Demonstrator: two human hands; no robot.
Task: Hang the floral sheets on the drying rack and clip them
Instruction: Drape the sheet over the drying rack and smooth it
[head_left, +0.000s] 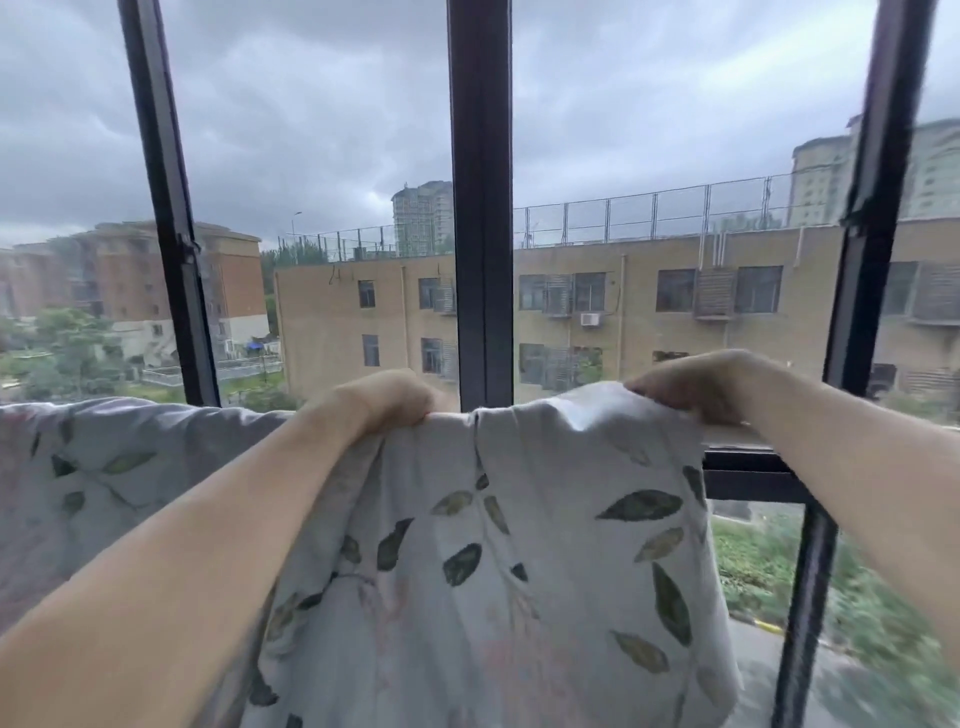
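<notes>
Two bare hands hold up one floral sheet (519, 545) in front of a tall dark-framed window (480, 208), seen from the person's own head. Going left to right: beyond the left forearm, a stretch of the same pale leaf-printed cloth (104, 467) already hangs in a level line, as if draped over a bar; the drying rack itself is hidden under the fabric. The left hand (384, 397) is curled over the sheet's top edge, fingers wrapped down the far side, gripping it. From there the edge runs sideways, roughly level, with a small gathered fold in between, to the right hand (691, 384), which pinches the sheet's upper right corner with bent fingers.

The sheet's long axis lies across, hand to hand, and the cloth falls straight down below both hands. Neither hand is clearly nearer the bar. It is white to pale grey, with dark green and olive leaves on thin stems and faint pink patches, softly wrinkled.

The sheet looks partly hung; the right-hand corner likely needs spreading rightward along the line. No clips are visible. Outside: tan brick buildings (649, 291) and grey cloud
</notes>
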